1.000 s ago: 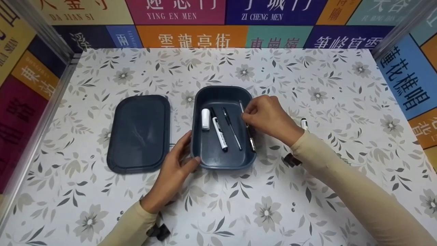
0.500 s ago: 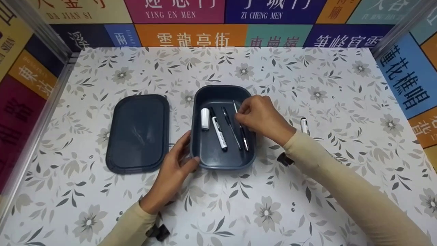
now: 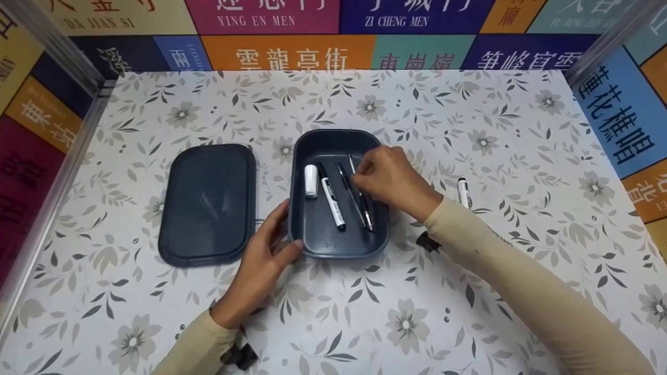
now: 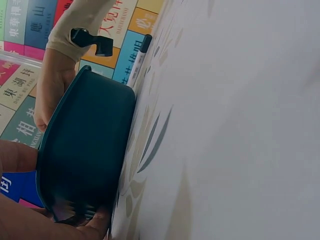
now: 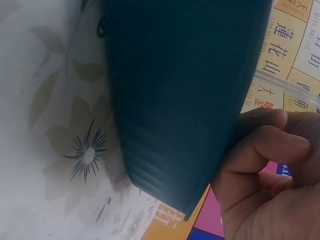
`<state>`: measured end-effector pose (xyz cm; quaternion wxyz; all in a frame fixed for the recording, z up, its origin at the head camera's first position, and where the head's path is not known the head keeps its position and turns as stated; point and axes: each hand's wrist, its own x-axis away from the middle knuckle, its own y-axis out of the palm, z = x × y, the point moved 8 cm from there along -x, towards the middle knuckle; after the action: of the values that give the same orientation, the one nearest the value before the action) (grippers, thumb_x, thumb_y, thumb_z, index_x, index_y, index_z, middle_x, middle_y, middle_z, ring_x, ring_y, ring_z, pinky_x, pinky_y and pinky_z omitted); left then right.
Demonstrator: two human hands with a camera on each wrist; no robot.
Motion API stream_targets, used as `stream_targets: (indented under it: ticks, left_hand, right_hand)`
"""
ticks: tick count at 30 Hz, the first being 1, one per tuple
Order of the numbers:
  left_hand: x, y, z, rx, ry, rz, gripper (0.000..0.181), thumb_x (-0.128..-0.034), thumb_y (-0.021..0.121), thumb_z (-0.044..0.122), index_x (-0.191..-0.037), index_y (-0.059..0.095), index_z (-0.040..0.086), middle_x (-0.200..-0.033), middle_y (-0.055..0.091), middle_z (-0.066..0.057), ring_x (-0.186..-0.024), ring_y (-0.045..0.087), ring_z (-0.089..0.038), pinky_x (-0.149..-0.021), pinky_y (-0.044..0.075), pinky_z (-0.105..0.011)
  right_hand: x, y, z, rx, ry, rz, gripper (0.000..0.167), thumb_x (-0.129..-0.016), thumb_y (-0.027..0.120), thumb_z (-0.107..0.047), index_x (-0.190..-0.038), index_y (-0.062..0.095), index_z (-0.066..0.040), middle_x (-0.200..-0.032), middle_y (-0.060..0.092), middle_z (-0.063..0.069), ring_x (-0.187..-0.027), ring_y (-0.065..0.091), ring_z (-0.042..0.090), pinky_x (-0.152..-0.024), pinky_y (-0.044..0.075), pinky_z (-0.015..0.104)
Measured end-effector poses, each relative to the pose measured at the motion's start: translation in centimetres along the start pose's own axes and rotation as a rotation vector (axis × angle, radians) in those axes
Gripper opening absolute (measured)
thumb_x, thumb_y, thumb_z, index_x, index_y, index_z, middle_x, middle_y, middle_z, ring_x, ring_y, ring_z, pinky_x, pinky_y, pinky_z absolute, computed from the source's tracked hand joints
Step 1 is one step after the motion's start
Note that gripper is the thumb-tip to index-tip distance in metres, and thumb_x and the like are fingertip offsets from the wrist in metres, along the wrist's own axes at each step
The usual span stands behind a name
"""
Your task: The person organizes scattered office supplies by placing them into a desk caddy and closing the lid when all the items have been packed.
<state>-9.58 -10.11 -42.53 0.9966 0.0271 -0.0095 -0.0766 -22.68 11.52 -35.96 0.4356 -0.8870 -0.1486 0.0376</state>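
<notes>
A dark blue plastic box (image 3: pixel 338 249) stands uncovered at the middle of the table. My left hand (image 3: pixel 264 260) grips its near left corner, the thumb at the rim and the fingers against the outer wall; the left wrist view shows the same wall (image 4: pixel 90 135). Over the right side of the box, my right hand (image 3: pixel 383 174) pinches a slim pen (image 3: pixel 366 212) between thumb and curled fingers, the pen's middle hidden by them. Inside lie another slim pen (image 3: pixel 345 179), a white marker (image 3: pixel 332 203) with black ends and a short white cylinder (image 3: pixel 310 181).
The matching dark lid (image 3: pixel 207 203) lies flat to the left of the box. On the right, a white marker (image 3: pixel 463 190) is partly covered by the right sleeve. Panels with printed characters (image 3: pixel 292 52) border the floral tabletop (image 3: pixel 406 291).
My right hand has moved left, carrying the slim pen from the box's right rim inward, close beside the other slim pen. The left hand keeps its place on the box.
</notes>
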Motion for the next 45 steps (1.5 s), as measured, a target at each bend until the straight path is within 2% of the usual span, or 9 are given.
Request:
stream_targets:
  ticks: [10,16,28,39,45]
  left_hand:
    - [0.0,0.0,0.1,0.006,-0.008,-0.003,0.082,-0.1001,0.064,-0.007,-0.172,0.026,-0.003,-0.171,0.040,-0.025,-0.155,0.045,-0.040,-0.124,0.045,-0.035]
    - [-0.1,0.1,0.0,0.018,-0.022,-0.005,0.082,-0.1004,0.064,-0.007,-0.173,0.026,-0.001,-0.171,0.041,-0.021,-0.156,0.045,-0.035,-0.123,0.045,-0.033]
    - [0.0,0.1,0.1,0.018,-0.015,-0.008,0.082,-0.0997,0.064,-0.007,-0.173,0.027,-0.001,-0.171,0.041,-0.022,-0.155,0.045,-0.037,-0.124,0.045,-0.035]
    - [0.0,0.0,0.1,0.021,-0.005,-0.003,0.082,-0.0991,0.064,-0.008,-0.172,0.027,-0.003,-0.170,0.041,-0.024,-0.155,0.046,-0.038,-0.124,0.044,-0.036]
    - [0.0,0.1,0.2,-0.009,-0.016,-0.007,0.081,-0.1005,0.065,-0.006,-0.173,0.028,0.000,-0.170,0.043,-0.021,-0.154,0.046,-0.035,-0.124,0.045,-0.035]
  right_hand:
    - [-0.1,1.0,-0.8,0.002,-0.036,-0.016,0.015,-0.094,0.077,-0.012,-0.087,0.085,-0.002,-0.089,0.081,0.011,-0.070,0.069,0.020,-0.061,0.056,0.027]
    - [-0.2,1.6,-1.1,0.022,-0.068,-0.018,0.015,-0.092,0.074,-0.010,-0.084,0.086,-0.004,-0.084,0.081,0.007,-0.070,0.070,0.020,-0.063,0.056,0.030]
    - [-0.3,2.6,-1.5,0.041,-0.085,-0.040,0.014,-0.091,0.077,-0.010,-0.083,0.084,-0.002,-0.080,0.080,0.010,-0.072,0.070,0.024,-0.068,0.060,0.039]
    - [-0.3,2.2,-1.5,0.041,-0.091,-0.041,0.019,-0.095,0.078,-0.012,-0.079,0.083,-0.002,-0.077,0.078,0.008,-0.068,0.066,0.020,-0.061,0.052,0.030]
    - [0.1,1.4,-1.2,0.033,-0.089,-0.024,0.017,-0.095,0.078,-0.014,-0.088,0.085,0.000,-0.090,0.081,0.012,-0.076,0.069,0.022,-0.067,0.056,0.033]
